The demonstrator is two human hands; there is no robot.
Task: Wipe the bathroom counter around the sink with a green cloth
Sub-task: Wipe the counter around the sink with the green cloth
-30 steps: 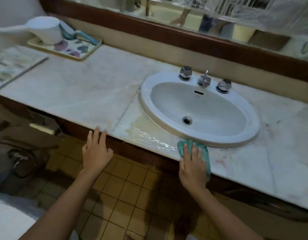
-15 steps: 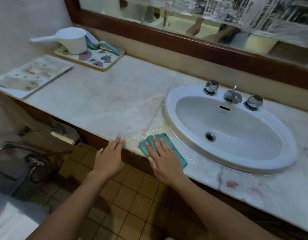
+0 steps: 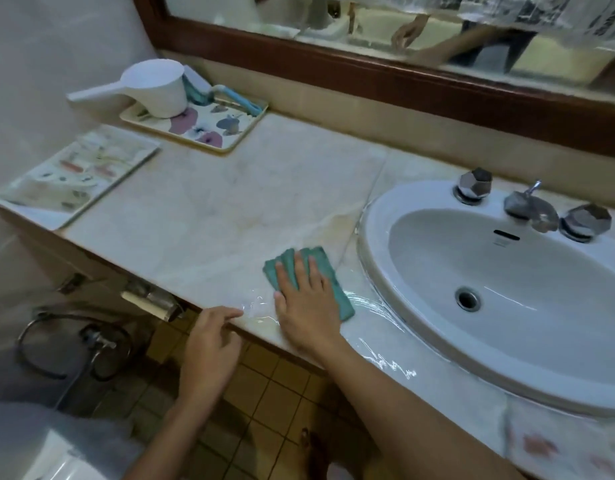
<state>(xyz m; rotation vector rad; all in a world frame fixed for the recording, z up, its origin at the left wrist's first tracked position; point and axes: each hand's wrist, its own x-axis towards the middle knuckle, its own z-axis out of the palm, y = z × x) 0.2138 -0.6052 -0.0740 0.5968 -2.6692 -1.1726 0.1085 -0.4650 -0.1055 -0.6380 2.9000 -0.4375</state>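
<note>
At the far left end I see a flat mat (image 3: 77, 174) and a flowered tray (image 3: 181, 137). The tray carries a white scoop (image 3: 157, 88) and a blue brush (image 3: 236, 98). I judge they sit there so that the counter (image 3: 229, 202) between them and the sink lies free for wiping.

Nearer me, the left hand (image 3: 212, 344) holds nothing. Its fingers are loosely bent, with the tips touching the counter's near edge, which I read as a brace for the body while the other arm reaches.

Just to its right lies the cloth (image 3: 330, 275), folded into a pad. It is on the counter just left of the sink (image 3: 373, 223), near the front edge. The right hand (image 3: 306, 299) lies flat on it, fingers straight and a little spread, pressing down rather than pinching. A flat palm spreads the load over the whole pad, which suits a sliding stroke.

Wet streaks (image 3: 375, 306) shine on the stone right of the cloth and curve along the sink's near rim. From that I judge the front strip done and the sink's left flank in hand. The dry stone toward the tray, the strip behind the taps (image 3: 472, 185) and the reddish stains (image 3: 538, 446) at near right look untouched.

The next stroke calls for steady downward pressure, so the pad neither bunches nor slips from under the palm.
</note>
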